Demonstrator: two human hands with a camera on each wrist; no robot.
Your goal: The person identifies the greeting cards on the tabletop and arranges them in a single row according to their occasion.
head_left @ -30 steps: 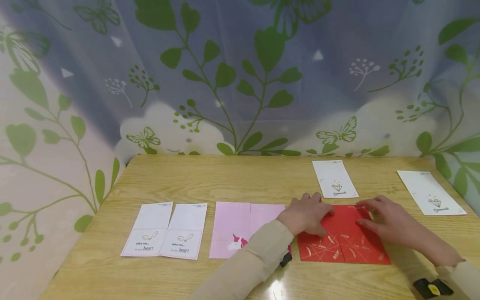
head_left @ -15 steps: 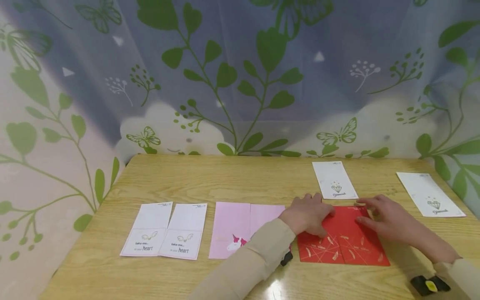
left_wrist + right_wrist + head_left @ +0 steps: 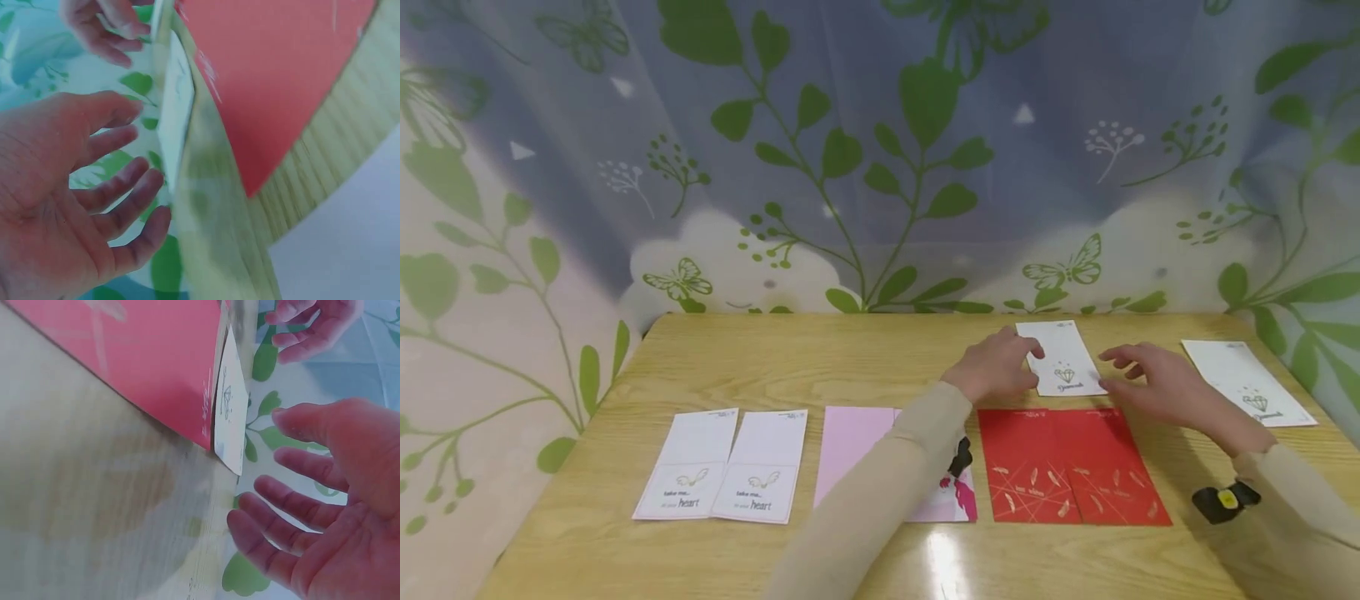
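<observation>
A white card (image 3: 1060,358) with a gold diamond print lies toward the back of the table in the head view. My left hand (image 3: 997,365) is at its left side, a fingertip over its edge; whether it touches cannot be told. Near the card's lower right corner is my right hand (image 3: 1157,383), palm turned inward. Loosely bent fingers with nothing between them show on the left hand (image 3: 75,194) and the right hand (image 3: 331,500) in the wrist views. Just in front lie two red envelopes (image 3: 1026,467) side by side, with gold feather prints.
Another white diamond card (image 3: 1225,375) lies at the right, partly behind the right hand. Two pink unicorn cards (image 3: 852,442) are partly covered by the left sleeve. Two white "heart" cards (image 3: 688,458) lie at the left. A leaf-patterned curtain (image 3: 880,150) hangs behind the wooden table (image 3: 775,358).
Both hands have come off the red envelopes and moved back to either side of the nearer white diamond card. The red envelopes stay side by side, now fully in sight.
</observation>
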